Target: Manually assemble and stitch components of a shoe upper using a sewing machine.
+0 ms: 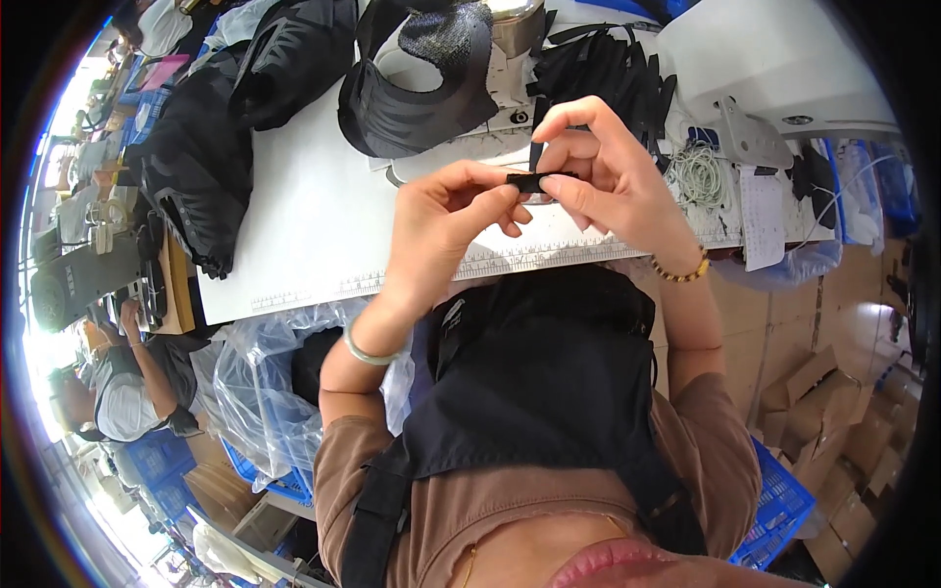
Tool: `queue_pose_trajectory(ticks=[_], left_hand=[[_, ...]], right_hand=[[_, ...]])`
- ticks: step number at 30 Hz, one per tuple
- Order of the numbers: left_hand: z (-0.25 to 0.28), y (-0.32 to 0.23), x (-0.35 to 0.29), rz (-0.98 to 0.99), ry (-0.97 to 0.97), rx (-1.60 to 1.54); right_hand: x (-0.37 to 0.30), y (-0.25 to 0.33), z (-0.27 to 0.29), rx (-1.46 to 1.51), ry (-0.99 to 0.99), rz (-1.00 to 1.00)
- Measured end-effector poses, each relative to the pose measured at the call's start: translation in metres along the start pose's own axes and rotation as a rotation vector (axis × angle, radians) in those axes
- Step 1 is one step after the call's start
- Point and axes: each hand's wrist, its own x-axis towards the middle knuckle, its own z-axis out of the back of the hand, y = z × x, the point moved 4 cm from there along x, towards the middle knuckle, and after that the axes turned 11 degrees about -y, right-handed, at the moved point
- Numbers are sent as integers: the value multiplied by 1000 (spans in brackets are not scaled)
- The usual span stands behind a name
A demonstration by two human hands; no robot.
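My left hand (438,220) and my right hand (618,191) meet above the front part of the white table (294,235). Between them they pinch a short black strip (527,182), which looks like fabric or webbing. The left thumb and forefinger grip its left end. At the other end the right thumb presses on it, with the right fingers curled and the forefinger raised. Just beyond the hands lies a curved black piece (417,122) with grey stripes and a mesh section. A pile of black straps (608,83) is behind my right hand.
More striped black pieces (196,157) lie along the left. A ruler scale (490,263) follows the table's front edge. Coiled pale cord (696,176) sits beside a white machine (784,69). Clear plastic bags (265,372) hang at left; cardboard boxes (828,421) stand at right. Another person (132,392) sits far left.
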Motion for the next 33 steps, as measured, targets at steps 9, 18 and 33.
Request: queue_pose_trajectory(ticks=[9, 18, 33], left_hand=[[0, -37, 16, -75, 181, 159], [-4, -39, 21, -107, 129, 157], [31, -88, 2, -350, -120, -31]], right_hand=[[-1, 26, 2, -585, -36, 309], [-6, 33, 5, -695, -178, 476], [23, 31, -10, 31, -369, 92]])
